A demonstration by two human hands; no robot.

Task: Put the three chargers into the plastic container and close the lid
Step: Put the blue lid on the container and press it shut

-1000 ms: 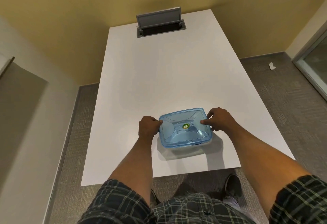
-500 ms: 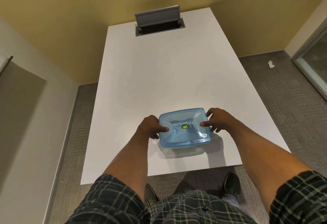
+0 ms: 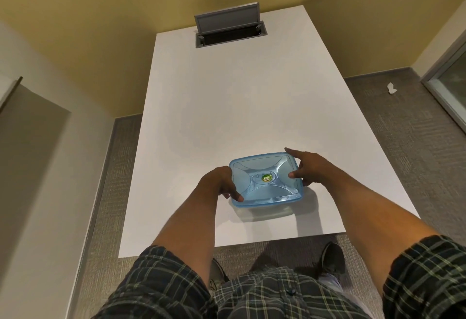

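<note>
Head view: half a second ago both hands sat level at the lid's left and right edges; now the left hand [image 3: 219,182] has slid toward the near-left corner and the right hand [image 3: 311,168] reaches along the far-right corner. The blue plastic container [image 3: 267,201] sits on the white table [image 3: 239,96], near its front edge, with the lid [image 3: 264,178] on top; the chargers cannot be seen through it. The left hand's fingers [image 3: 235,196] are curled, pressing the lid's rim at the corner. The right hand is spread, its thumb [image 3: 293,175] on the lid's top and a finger over the far corner. Neither hand lifts it.
</note>
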